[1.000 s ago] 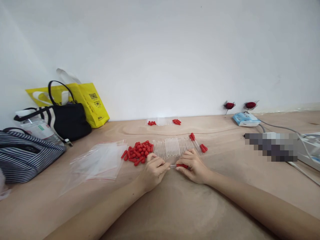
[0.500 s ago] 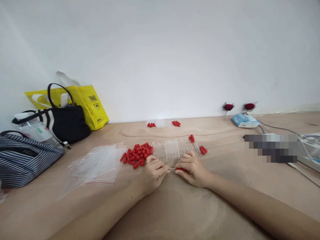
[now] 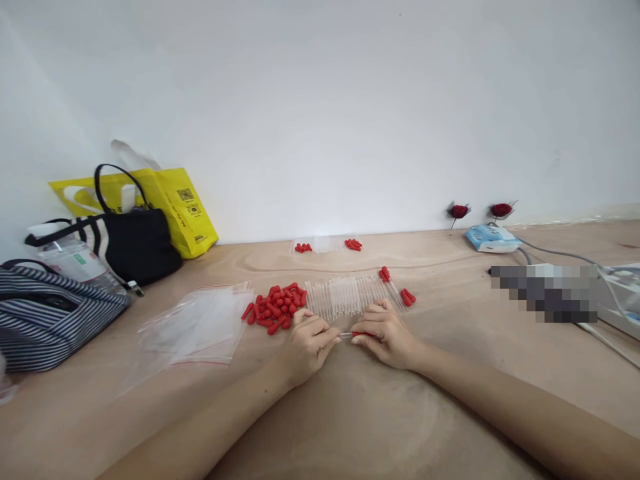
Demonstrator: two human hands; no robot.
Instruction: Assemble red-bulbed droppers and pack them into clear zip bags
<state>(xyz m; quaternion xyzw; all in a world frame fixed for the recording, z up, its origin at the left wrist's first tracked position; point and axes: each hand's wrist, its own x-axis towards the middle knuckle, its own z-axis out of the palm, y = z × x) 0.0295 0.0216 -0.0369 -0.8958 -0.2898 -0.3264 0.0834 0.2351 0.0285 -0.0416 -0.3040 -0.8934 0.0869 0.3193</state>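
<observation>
My left hand (image 3: 313, 348) pinches a thin clear glass tube (image 3: 345, 335), whose short middle stretch shows between my hands. My right hand (image 3: 387, 337) is closed on a red rubber bulb (image 3: 361, 334) at the tube's right end; my fingers cover most of it. Just beyond my hands lies a row of clear tubes (image 3: 345, 297), side by side. Left of the row is a heap of loose red bulbs (image 3: 275, 308). At the row's right end, droppers with red bulbs (image 3: 407, 297) lie slanted.
Clear zip bags (image 3: 195, 327) lie flat at left. Bags holding red-bulbed pieces (image 3: 326, 245) lie by the wall. A striped bag (image 3: 60, 320), black handbag (image 3: 140, 247) and yellow bag (image 3: 193, 213) stand far left. A tissue pack (image 3: 493, 239) and cables (image 3: 565, 252) are at right.
My right hand's fingers now cover more of the red bulb. Both hands keep their grip in nearly the same place, and the view has shifted slightly.
</observation>
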